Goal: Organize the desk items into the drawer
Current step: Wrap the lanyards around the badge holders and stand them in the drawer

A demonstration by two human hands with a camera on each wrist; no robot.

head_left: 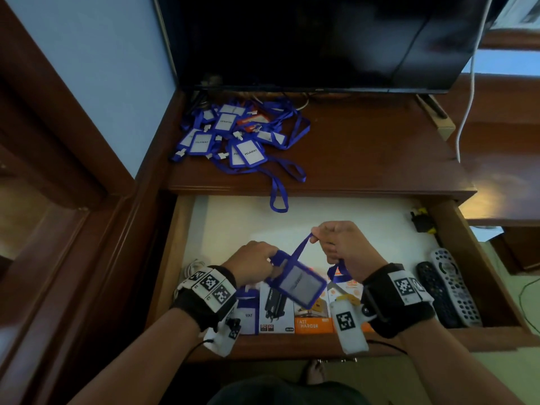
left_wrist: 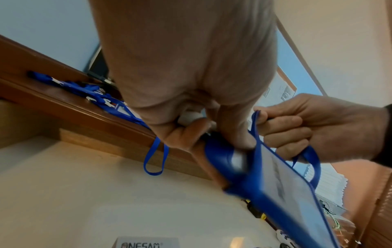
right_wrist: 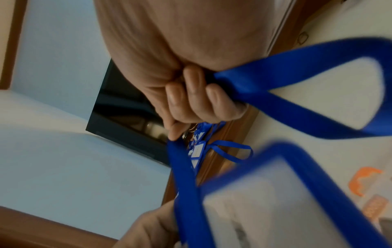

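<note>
head view: both hands work above the open drawer (head_left: 455,247), likely so the item can go straight down into it
left hand (head_left: 251,263): fingers curled and pinching the top end of the blue badge holder (head_left: 298,283), keeping it steady and tilted in the air
right hand (head_left: 340,247): fingers closed round the lanyard strap (head_left: 302,247), drawn up taut from the holder with a loop hanging below the fist; it looks like gathering the strap so it packs small
badge pile (head_left: 233,135): many more lie tangled on the desk top (head_left: 365,147), one loop hanging over its front edge
drawer contents: charger boxes (head_left: 312,320) along the front, one badge beside them, two remotes (head_left: 450,290) at the right
progress: early, judging by the pile
</note>
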